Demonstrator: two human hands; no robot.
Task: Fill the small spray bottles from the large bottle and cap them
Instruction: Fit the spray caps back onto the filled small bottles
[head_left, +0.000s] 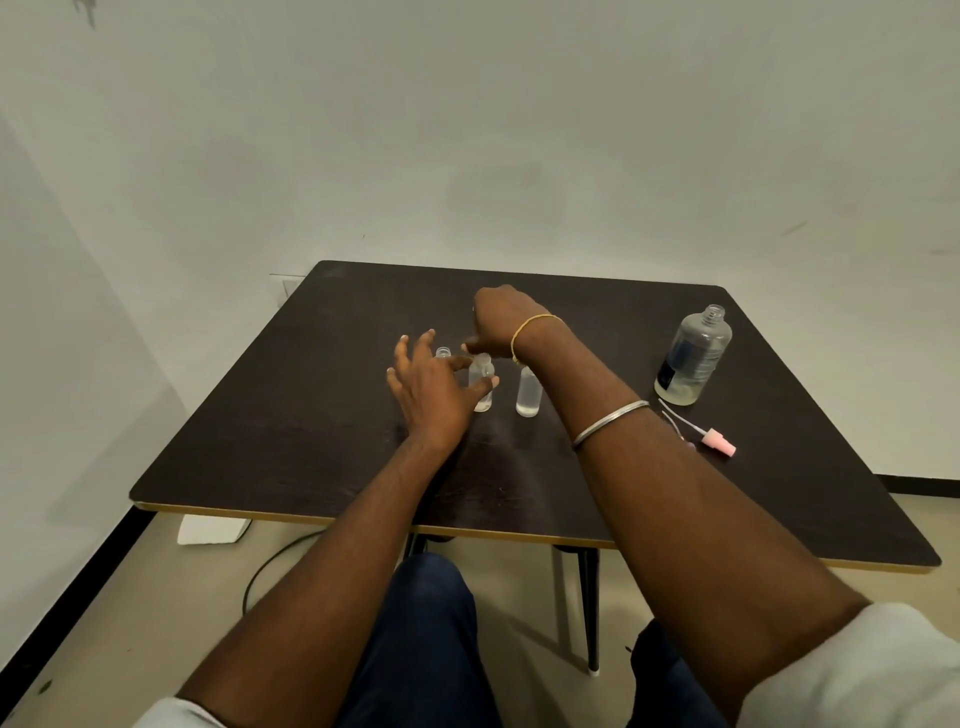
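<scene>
- Dark blue trousers (421, 639) lay nearest, below the dark brown wooden table (311, 415).
- The left hand (431, 389) was spread, fingers apart, its thumb against the middle small clear plastic bottle (483, 397).
- The right hand (501, 322) curled down over that bottle's neck; whether it pinched anything could not be told.
- An open-necked small bottle (442, 353) stood behind the left hand, and a liquid-filled small bottle (529, 397) stood under the right wrist.
- The large clear uncapped bottle (693, 358) stood well apart on the right, with a pink spray cap (719, 446) lying near it.

A dark brown table (322, 415) with a thin gold edge fills the middle of the frame on slim black legs (589, 608). Plain, scuffed white walls (467, 130) meet in the corner at left. Beige floor (130, 623) at lower left carries a black baseboard (67, 587), a dark cable (270, 561) and 1 white block (213, 529).
</scene>
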